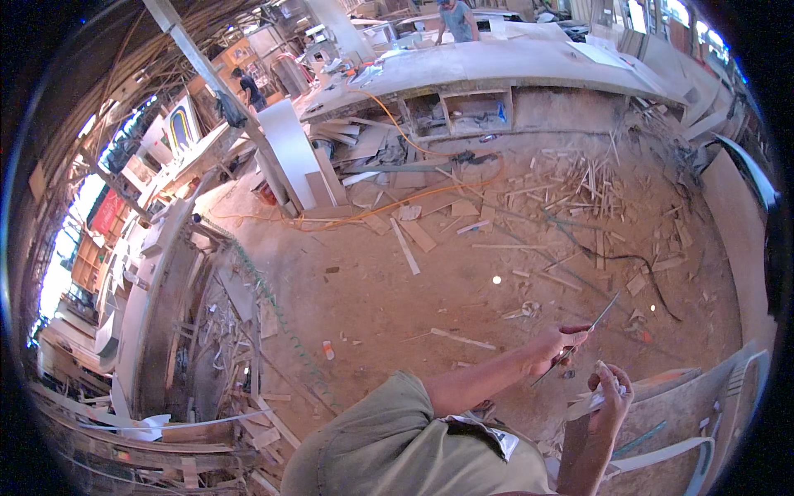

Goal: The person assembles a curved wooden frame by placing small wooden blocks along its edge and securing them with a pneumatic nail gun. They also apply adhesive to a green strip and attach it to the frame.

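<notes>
My left hand (561, 345) reaches out to the right in front of me, its fingers closed around a long, thin, dark strip (604, 312). The strip slants, its far end pointing up and right, its near end sticking out below my hand. Close by on the right, my right hand (613, 387) is raised with its fingers curled together. Something small and whitish (597, 399) shows at those fingers, too small to name. The two hands are apart, and the right one does not touch the strip.
Wood offcuts (579, 186) litter the dusty floor. An orange cord (389, 213) and a green coiled hose (269, 289) lie across it. Boards (662, 397) stand close at my right. Beyond, a person (457, 22) stands behind a long workbench (496, 66); another person (248, 89) is at the far left.
</notes>
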Demonstrator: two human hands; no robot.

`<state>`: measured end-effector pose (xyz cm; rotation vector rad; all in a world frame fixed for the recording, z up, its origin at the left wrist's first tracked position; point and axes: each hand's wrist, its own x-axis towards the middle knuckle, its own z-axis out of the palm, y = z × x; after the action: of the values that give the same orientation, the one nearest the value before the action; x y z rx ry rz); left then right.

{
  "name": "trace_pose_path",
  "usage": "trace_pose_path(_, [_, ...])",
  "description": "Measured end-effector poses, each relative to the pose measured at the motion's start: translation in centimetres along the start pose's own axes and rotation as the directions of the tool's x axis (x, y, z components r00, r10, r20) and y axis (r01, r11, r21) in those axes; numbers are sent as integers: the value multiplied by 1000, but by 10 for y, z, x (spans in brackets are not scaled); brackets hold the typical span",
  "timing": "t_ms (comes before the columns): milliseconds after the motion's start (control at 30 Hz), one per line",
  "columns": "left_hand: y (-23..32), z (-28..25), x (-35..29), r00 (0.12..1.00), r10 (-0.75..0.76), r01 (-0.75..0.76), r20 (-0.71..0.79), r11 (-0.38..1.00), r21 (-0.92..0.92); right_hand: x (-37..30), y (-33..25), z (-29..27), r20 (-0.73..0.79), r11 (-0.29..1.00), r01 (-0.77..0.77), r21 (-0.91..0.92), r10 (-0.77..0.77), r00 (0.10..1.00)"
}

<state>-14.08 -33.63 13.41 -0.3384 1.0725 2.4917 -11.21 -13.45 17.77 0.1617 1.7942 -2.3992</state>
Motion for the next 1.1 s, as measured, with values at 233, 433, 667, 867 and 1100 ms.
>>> trace_pose_path(233, [-1, -3, -7, 998, 53, -53, -36, 999, -1, -19, -15, 20, -103, 995, -98, -18, 95, 990])
trace_pose_path(433, [17, 17, -8, 994, -24, 31, -110, 998, 55, -3, 18, -19, 211, 710, 508, -488, -468, 858])
trace_pose_path(667, [18, 24, -6, 993, -96, 109, 75, 974, -199, 6, -25, 18, -39, 990, 14, -139, -20, 999])
trace_pose_path(867, [11, 38, -17, 997, -57, 62, 44, 991, -120, 6, -43, 31, -105, 999, 37, 37, -33, 994])
trace_pose_path(1100, [6, 33, -9, 968, -84, 109, 238, 990, -94, 6, -42, 35, -187, 996, 52, 69, -38, 982])
